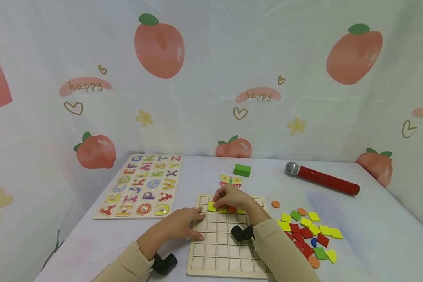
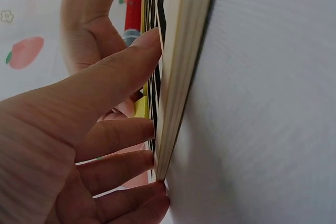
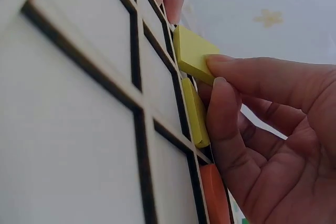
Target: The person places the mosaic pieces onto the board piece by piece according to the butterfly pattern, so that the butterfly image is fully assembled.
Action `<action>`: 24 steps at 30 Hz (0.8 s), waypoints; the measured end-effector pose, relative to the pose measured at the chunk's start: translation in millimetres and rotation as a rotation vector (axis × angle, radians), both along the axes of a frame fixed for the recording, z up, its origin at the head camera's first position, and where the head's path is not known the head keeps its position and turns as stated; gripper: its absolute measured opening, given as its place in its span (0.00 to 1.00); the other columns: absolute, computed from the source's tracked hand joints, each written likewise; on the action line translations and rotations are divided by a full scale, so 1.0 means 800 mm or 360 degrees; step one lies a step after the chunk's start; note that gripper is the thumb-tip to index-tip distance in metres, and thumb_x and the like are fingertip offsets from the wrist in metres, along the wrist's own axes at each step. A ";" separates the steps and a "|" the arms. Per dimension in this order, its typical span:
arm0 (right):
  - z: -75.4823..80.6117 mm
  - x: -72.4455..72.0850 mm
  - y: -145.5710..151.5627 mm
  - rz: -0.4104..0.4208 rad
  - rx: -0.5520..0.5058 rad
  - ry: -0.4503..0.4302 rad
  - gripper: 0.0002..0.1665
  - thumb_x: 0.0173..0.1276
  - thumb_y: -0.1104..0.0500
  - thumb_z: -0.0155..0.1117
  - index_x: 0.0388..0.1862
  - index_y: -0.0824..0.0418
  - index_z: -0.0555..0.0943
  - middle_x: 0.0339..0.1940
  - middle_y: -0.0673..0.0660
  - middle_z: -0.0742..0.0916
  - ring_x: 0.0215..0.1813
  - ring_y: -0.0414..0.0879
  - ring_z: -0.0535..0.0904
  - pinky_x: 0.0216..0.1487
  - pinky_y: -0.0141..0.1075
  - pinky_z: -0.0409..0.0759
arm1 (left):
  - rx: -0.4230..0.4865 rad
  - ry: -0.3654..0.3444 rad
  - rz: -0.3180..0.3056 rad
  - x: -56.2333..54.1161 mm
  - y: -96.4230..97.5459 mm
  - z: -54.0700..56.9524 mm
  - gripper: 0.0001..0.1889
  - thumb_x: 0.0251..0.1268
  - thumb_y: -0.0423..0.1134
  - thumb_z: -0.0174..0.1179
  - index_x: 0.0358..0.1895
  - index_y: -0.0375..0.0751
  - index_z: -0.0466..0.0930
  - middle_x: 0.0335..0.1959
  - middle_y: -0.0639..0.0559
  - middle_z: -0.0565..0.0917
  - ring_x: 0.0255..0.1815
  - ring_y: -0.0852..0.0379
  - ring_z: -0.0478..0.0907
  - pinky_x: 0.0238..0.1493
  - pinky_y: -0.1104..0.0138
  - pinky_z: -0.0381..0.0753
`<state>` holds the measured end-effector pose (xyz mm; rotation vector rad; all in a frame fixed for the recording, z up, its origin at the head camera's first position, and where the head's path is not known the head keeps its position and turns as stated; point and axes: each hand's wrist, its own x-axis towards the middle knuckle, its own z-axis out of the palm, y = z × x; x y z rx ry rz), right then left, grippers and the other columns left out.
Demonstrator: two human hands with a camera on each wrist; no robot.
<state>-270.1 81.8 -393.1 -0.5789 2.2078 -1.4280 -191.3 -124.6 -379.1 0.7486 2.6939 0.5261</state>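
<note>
A wooden grid board (image 1: 221, 261) lies on the white table in front of me. Between thumb and finger, my right hand (image 1: 232, 197) pinches a yellow square tile (image 3: 195, 51), tilted over a cell near the board's far left corner. Beside that tile, another yellow tile (image 3: 196, 115) and an orange round piece (image 3: 214, 195) sit in the same row, partly covered by the hand in the head view. My left hand (image 1: 181, 224) has its fingers spread, with fingertips at the board's left edge. A patterned card (image 1: 232, 179) lies just beyond the board, partly hidden by my right hand.
Loose red, yellow, green, orange and blue pieces (image 1: 306, 233) are scattered right of the board. At the left lies an alphabet puzzle board (image 1: 146, 196). A green block (image 1: 242, 170) stands behind the card, and a red-handled microphone (image 1: 324, 179) lies at the back right.
</note>
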 end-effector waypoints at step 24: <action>0.002 0.005 -0.008 -0.0159 0.0244 0.0216 0.04 0.55 0.67 0.69 0.28 0.68 0.83 0.23 0.53 0.84 0.23 0.38 0.76 0.28 0.29 0.78 | 0.0015 0.0033 -0.0027 -0.003 -0.002 -0.004 0.34 0.49 0.55 0.68 0.59 0.41 0.75 0.68 0.43 0.67 0.69 0.42 0.63 0.67 0.49 0.65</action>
